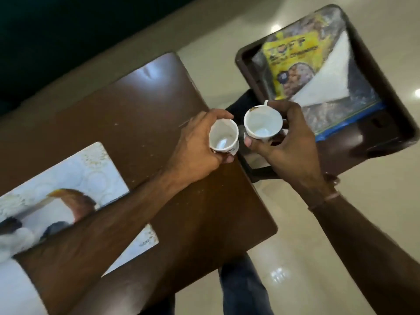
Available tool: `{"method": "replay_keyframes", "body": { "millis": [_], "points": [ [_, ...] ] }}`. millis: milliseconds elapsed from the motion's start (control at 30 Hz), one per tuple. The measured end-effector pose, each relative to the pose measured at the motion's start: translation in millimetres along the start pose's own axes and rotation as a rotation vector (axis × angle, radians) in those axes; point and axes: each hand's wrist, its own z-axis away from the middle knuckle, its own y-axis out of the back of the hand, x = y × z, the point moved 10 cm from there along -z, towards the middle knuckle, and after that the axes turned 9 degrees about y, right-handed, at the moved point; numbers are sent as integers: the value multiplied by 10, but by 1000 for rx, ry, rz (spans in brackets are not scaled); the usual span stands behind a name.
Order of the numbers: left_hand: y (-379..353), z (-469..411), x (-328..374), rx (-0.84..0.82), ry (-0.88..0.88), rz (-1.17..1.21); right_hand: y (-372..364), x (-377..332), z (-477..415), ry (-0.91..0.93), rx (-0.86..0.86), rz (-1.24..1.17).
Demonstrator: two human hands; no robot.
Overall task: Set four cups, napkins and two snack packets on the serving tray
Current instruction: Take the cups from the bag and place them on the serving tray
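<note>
At far left I see a white placemat [68,178] with a bird picture lying on the brown tabletop [141,105], partly under my left forearm. My left hand [200,146] is over the tabletop's right edge; its fingers [223,114] curl around a white cup [223,137], pinching it at the wall with the thumb low and the other fingers over the rim's far side. The cup is upright, mouth toward the camera, and empty.

Just beside it, almost touching, is a second cup [262,123], also upright and empty, gripped by my right hand [293,144]. Those fingers [284,108] wrap the far side by the handle, the thumb pressing the near wall. This cup hangs over the gap between the tabletop and the tray [386,133].

The dark brown tray sits farther right, on a separate dark stand over the pale floor [295,258]. In it lie a yellow snack packet [293,57], a white napkin [329,76] folded to a triangle partly over the packet, and a second, clear packet [336,114] with a blue edge beneath them. Neither cup is on the tray. A thin band circles my right wrist [327,196].
</note>
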Motion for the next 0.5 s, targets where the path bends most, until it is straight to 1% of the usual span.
{"method": "replay_keyframes", "body": {
  "millis": [100, 200, 333, 433, 500],
  "points": [
    [544, 259, -464, -7, 17, -103, -666, -311, 166, 24, -117, -18],
    [1019, 512, -1003, -73, 58, -185, -1322, -597, 391, 40, -244, 5],
    [1559, 907, -1693, -200, 85, -292, -2178, -908, 774, 28, -418, -14],
    [1876, 1177, -2078, -271, 50, -345, -2767, -1129, 1109, 37, -522, -1],
    [1987, 1307, -2283, -328, 16, -370, -3059, -1234, 1313, 42, -556, 9]
  ]
}}
